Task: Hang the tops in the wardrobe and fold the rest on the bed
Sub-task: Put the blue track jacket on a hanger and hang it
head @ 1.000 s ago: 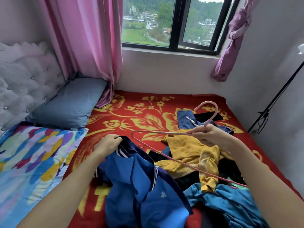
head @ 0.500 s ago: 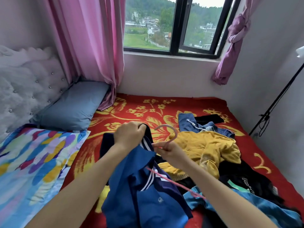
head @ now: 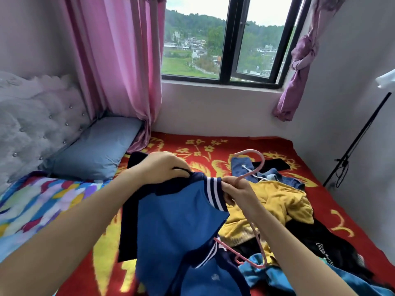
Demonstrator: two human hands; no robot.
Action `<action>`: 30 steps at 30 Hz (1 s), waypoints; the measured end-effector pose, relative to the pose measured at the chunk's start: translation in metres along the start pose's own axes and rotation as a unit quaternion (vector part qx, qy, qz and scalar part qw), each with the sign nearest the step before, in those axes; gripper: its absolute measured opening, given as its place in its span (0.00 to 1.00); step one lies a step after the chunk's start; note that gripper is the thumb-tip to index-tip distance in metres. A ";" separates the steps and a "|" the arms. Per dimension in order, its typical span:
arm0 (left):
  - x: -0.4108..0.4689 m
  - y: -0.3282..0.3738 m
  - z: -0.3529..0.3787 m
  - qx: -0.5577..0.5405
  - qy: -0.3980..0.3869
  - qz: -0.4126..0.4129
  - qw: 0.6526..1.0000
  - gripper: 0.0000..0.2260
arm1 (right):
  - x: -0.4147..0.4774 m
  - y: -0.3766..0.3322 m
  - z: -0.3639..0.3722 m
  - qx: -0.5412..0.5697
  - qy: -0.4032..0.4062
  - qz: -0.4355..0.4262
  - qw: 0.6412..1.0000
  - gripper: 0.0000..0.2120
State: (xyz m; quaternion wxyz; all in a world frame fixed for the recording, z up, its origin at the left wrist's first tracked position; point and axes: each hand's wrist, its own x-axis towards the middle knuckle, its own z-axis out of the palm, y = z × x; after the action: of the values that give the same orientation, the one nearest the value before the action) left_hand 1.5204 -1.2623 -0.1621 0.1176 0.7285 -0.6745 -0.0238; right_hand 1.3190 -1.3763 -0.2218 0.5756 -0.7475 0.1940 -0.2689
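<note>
A blue top (head: 179, 229) with navy sleeves and a white-striped collar hangs lifted over the bed. My left hand (head: 164, 166) grips its navy collar edge. My right hand (head: 236, 191) pinches the striped collar and holds the neck of a pink hanger (head: 252, 165), whose hook curves up above my fingers. The hanger's lower bar sticks out below the top near my right forearm. Behind lie a yellow garment (head: 280, 201), a denim-blue piece (head: 243, 167), black clothes (head: 327, 242) and a light blue garment (head: 275, 276).
The bed has a red blanket with yellow flowers (head: 205, 146). A blue-grey pillow (head: 96, 150) and a multicoloured quilt (head: 36, 201) lie at the left by a tufted headboard. Pink curtains flank the window. A black stand (head: 352, 146) leans at the right wall.
Both hands rose and drew together at the top's collar. The hanger went from held out over the pile to partly inside the top, hook upward. The top was lifted off the bed.
</note>
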 end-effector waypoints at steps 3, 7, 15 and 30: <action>-0.004 -0.016 -0.004 -0.051 0.060 -0.053 0.996 0.09 | 0.003 -0.007 -0.031 -0.124 0.018 -0.022 0.992 0.18; -0.009 -0.040 -0.015 -0.132 0.167 -0.116 0.970 0.21 | -0.002 0.024 -0.076 -0.160 0.304 0.034 0.938 0.29; 0.001 -0.032 -0.033 -0.139 0.297 -0.161 0.931 0.11 | 0.000 0.080 0.021 -0.180 0.101 0.193 0.959 0.09; -0.046 -0.045 -0.060 -0.302 0.415 -0.179 0.839 0.04 | 0.029 0.073 0.086 -0.368 0.163 0.035 0.915 0.11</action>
State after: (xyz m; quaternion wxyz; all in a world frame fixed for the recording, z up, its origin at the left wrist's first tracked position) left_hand 1.5717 -1.2055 -0.1188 0.5945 0.7066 -0.3794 0.0580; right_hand 1.3969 -1.3484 -0.3034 0.2291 -0.8451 0.3965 -0.2758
